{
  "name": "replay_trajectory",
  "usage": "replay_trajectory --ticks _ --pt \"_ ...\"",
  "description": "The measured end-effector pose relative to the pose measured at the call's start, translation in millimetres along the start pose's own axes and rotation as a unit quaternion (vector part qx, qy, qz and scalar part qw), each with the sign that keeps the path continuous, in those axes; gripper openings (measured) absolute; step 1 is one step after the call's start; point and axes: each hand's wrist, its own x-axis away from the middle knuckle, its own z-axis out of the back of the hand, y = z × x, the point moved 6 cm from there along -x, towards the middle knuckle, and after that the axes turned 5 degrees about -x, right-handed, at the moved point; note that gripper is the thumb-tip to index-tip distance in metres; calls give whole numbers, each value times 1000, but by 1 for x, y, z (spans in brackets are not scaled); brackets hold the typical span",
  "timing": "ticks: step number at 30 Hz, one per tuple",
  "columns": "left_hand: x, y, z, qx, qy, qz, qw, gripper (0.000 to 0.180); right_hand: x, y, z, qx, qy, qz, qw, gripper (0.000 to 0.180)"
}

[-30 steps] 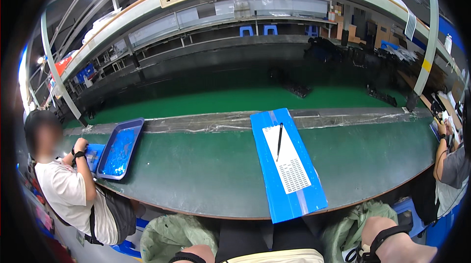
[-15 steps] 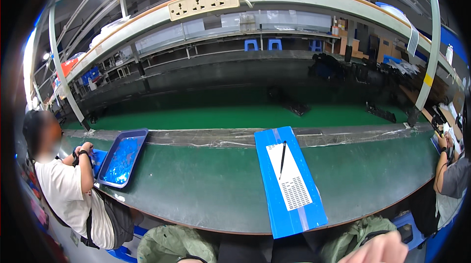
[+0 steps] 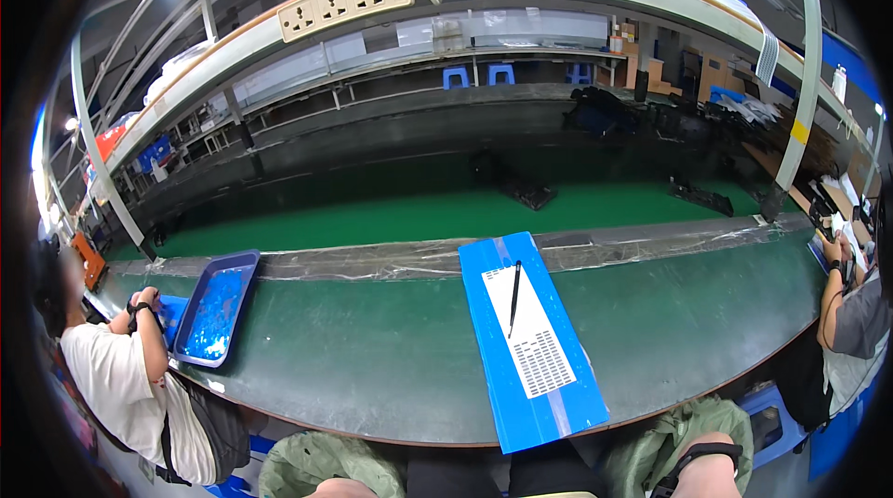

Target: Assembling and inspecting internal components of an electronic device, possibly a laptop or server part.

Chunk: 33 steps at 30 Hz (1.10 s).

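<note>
A blue flat board (image 3: pixel 581 386) lies lengthwise on the green tabletop, its near end reaching past the front edge. On it rests a white sheet (image 3: pixel 502 312) with rows of small dark rectangles, and a slim black pen-like tool (image 3: pixel 514 298) lies across the sheet. My right forearm (image 3: pixel 707 477), a black band round its wrist, shows at the lower edge; the hand itself is out of the picture. Of my left arm only a bit of skin (image 3: pixel 342 489) appears at the bottom, with no fingers showing. Between them a pale edge (image 3: pixel 563 495) is too cut off to make out.
A dark blue tray (image 3: pixel 249 265) with shiny blue pieces stands on the left, beside a seated person (image 3: pixel 116 363). Another person (image 3: pixel 856 312) works at the far right. A shelf beam with a socket strip (image 3: pixel 344 5) spans above. Green bags (image 3: pixel 321 461) flank my legs.
My right hand has dropped out at the lower edge, leaving the banded wrist in view. The whole scene has shifted slightly left as my head turned; the board, sheet and black tool lie as before.
</note>
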Motion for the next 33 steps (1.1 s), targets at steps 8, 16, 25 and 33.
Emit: replay_trajectory --ticks 8,16,25,33 --pt "-1 -24 45 -33 75 115 990 49 55 59 -8 -181 24 -220 958 18" --pt "32 -37 75 -34 144 235 961 53 125 96 9 -109 99 -511 847 20" --pt "60 -46 84 -81 287 382 875 51 141 93 8 59 -22 -549 833 22" --pt "75 -20 193 -320 341 444 764 16 98 55 120 271 246 -524 770 13"
